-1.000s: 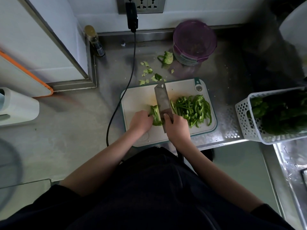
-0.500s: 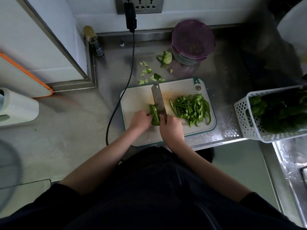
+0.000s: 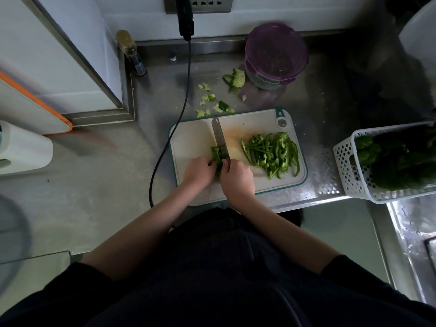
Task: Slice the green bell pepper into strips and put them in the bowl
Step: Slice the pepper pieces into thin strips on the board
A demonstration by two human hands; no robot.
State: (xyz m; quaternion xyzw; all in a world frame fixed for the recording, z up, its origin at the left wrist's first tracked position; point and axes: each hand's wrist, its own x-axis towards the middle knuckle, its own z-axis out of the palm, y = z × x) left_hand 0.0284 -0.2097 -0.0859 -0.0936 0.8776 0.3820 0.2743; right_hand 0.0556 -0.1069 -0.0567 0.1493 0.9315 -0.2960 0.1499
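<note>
The right hand (image 3: 237,179) grips the knife (image 3: 220,140), blade down through the pepper piece (image 3: 215,156). The left hand (image 3: 197,171) has its fingers curled on that piece, steadying it. Cut strips (image 3: 271,153) lie piled right on the cutting board (image 3: 195,138), clear of the blade. No bowl visible.

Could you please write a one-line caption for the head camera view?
Right hand slices pepper with a knife while left hand steadies it.

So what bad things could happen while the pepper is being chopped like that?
The left hand holds the pepper piece right beside the knife, so a slip could nick a finger. The pile of strips lies near the cutting board edge, so some might get pushed off.
</note>
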